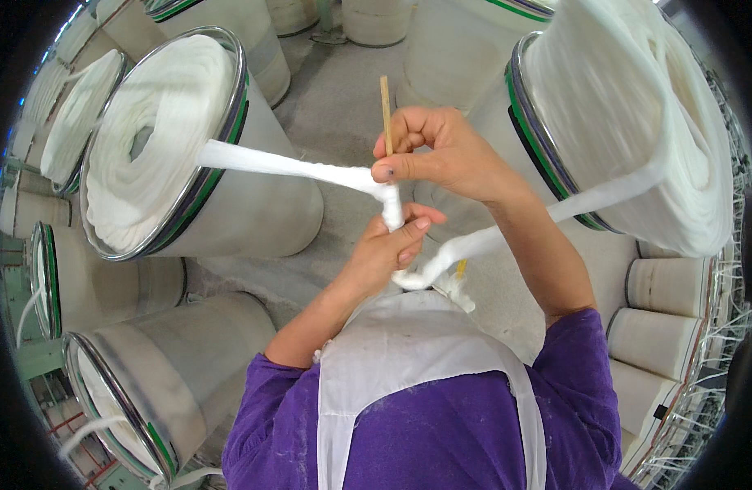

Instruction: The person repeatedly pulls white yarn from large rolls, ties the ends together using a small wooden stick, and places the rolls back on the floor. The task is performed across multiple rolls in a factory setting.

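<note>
two tall cans are flanking the hands, the left can (pixel 229 204) and the right can (pixel 556 155), each heaped with coiled white sliver and ringed by a metal rim, leaving a strip of bare grey floor (pixel 343 98) between them as the only open room. the right hand (pixel 441 155) is hovering above, fingers curled shut around a thin wooden stick (pixel 386 106) standing upright, thumb and forefinger pinching the sliver strand (pixel 294 167) running in from the left can. the left hand (pixel 392 245) is sitting just below, palm up, closing around the twisted joint (pixel 392 208), where a second strand (pixel 507 237) from the right can is meeting it.
</note>
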{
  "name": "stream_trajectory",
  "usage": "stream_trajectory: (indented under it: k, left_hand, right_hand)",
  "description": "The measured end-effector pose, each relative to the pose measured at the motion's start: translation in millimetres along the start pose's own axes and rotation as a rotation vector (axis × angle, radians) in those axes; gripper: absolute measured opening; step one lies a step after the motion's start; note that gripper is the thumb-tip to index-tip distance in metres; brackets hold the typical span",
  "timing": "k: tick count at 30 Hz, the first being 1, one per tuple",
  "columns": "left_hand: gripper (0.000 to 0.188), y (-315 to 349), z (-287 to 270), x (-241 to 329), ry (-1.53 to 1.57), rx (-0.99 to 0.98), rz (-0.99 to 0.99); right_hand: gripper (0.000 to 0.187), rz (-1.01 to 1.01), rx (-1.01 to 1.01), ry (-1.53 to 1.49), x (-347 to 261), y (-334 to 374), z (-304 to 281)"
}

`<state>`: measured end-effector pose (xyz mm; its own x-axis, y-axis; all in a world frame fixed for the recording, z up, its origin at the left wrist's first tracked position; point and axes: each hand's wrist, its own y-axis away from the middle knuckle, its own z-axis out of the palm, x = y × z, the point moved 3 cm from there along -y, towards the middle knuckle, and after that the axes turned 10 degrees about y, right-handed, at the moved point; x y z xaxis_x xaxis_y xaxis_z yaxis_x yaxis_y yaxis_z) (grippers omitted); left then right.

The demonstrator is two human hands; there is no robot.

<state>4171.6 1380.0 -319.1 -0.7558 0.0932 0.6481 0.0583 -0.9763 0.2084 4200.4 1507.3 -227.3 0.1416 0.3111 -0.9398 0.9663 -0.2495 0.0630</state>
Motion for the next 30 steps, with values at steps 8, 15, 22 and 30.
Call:
stream_trajectory:
  k: [8,15,22,30]
  left_hand:
    - [0.026,1.9,-12.1,5.6,-0.048,0.046,0.08]
    - [0.048,4.9,-34.1,-6.8,-0.084,0.046,-0.166]
    - [0.042,15.0,-67.1,9.0,0.445,-0.152,0.113]
    - [0.019,46.6,-192.8,58.0,0.814,0.007,0.747]
  right_hand:
    - [0.021,-0.061,0.056,-0.103,4.8,-20.1,11.7]
    - [0.024,-0.236,0.697,-0.625,-28.2,-38.5,1.9]
    - [0.034,-0.144,0.321,0.568,-5.1,49.0,29.8]
    - [0.022,0.316,0.393,0.353,77.9,176.7,11.8]
